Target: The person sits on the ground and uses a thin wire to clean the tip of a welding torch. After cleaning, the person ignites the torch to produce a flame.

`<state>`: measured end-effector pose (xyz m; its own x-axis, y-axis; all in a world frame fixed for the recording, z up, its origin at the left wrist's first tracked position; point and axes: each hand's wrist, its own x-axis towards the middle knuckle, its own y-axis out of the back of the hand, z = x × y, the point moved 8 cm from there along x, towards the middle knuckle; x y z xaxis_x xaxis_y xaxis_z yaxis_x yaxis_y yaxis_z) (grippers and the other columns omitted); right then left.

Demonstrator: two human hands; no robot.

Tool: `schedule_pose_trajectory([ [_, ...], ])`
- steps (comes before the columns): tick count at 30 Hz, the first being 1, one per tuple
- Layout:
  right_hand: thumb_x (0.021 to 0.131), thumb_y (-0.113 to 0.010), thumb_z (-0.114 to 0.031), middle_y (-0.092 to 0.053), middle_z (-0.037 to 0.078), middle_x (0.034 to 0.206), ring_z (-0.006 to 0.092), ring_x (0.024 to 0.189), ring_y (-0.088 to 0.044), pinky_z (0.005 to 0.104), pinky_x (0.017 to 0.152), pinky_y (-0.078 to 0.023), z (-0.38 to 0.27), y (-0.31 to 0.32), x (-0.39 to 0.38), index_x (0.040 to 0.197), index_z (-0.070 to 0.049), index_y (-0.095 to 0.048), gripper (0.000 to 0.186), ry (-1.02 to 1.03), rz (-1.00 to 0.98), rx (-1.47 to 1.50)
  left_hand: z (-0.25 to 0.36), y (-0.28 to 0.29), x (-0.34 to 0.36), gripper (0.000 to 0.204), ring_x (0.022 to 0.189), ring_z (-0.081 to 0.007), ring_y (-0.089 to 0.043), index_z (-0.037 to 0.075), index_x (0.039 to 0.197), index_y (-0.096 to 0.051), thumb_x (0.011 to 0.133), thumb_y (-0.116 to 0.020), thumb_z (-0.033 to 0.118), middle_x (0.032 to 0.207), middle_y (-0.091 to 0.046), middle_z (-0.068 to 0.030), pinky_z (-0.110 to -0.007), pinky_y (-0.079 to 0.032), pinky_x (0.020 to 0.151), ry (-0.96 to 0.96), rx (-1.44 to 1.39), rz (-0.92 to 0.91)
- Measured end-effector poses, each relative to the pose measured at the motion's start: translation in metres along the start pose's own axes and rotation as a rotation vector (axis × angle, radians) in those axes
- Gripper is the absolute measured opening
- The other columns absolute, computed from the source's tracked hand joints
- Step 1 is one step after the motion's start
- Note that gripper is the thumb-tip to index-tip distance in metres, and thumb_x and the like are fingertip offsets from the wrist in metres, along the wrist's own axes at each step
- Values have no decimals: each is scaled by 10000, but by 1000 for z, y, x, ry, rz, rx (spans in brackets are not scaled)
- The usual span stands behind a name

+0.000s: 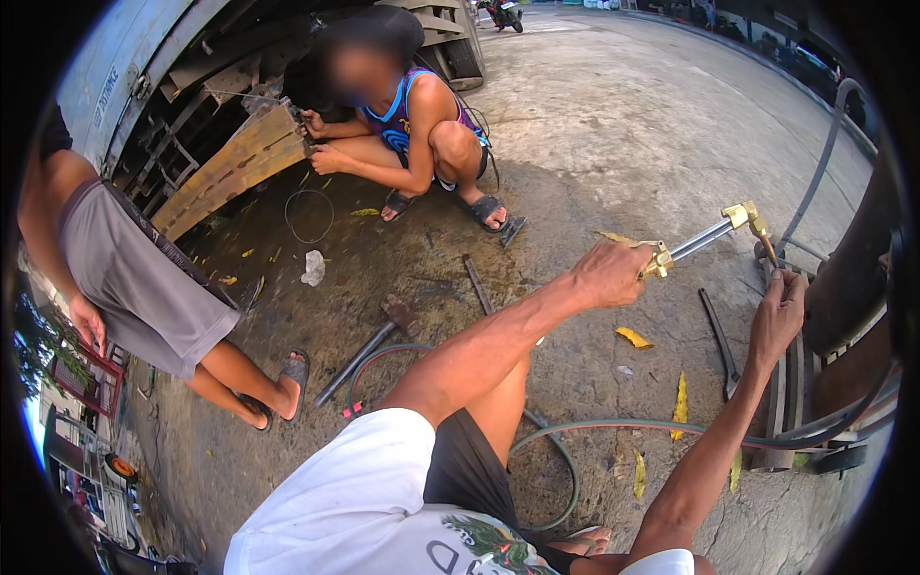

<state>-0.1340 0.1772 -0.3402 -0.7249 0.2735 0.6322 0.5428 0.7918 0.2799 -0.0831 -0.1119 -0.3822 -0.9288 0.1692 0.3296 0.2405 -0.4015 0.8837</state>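
Observation:
My left hand point(611, 273) grips the brass handle end of a cutting torch point(707, 233), held out over the concrete. Its silver tubes run up and right to a brass head with a nozzle point(757, 222) pointing down. My right hand point(781, 314) is raised just below that nozzle, fingers pinched together on a small object I cannot make out. Green and red hoses point(561, 450) trail across the ground under my left arm, back from the torch.
A person crouches at the vehicle's underside point(412, 134), both hands on a long rusty slab point(230, 168). Another person in grey shorts point(144, 287) stands at left. A sledgehammer point(379, 335), metal bars point(477, 283) point(719, 340) and yellow leaves lie on the ground. Steel strips point(791, 393) stand at right.

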Motion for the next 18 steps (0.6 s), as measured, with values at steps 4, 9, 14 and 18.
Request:
schedule_pose_trajectory([
  [4,1017,-585,-133,-652,220,830,388,766,-638,464,738,-483,-17,0,0,1006,25,-610,160,126,-58,-124,2,4,2,269,706,-439,-697,-4,1031,-606,812,-664,140,741,-679,-238,-524,-554,668,36,22,-52],
  [9,989,-613,-179,-640,220,803,338,746,-613,430,729,-474,-3,3,11,972,37,-635,218,50,-233,-44,-2,7,2,265,713,-450,-698,18,1034,-603,821,-664,164,751,-685,-253,-535,-550,664,18,80,-40],
  [14,989,-646,-194,-614,86,745,149,708,-547,356,650,-448,1,-12,4,1014,49,-672,246,-97,-241,244,-7,13,-2,211,717,-412,-681,15,960,-642,816,-704,157,752,-678,-218,-502,-506,663,109,-71,-47],
  [18,975,-613,-112,-635,111,790,208,716,-592,376,665,-463,-5,5,-1,1087,22,-684,189,-77,-219,234,-2,5,5,206,626,-254,-588,-3,938,-636,822,-733,137,691,-616,-150,-430,-466,608,97,-133,-60],
])
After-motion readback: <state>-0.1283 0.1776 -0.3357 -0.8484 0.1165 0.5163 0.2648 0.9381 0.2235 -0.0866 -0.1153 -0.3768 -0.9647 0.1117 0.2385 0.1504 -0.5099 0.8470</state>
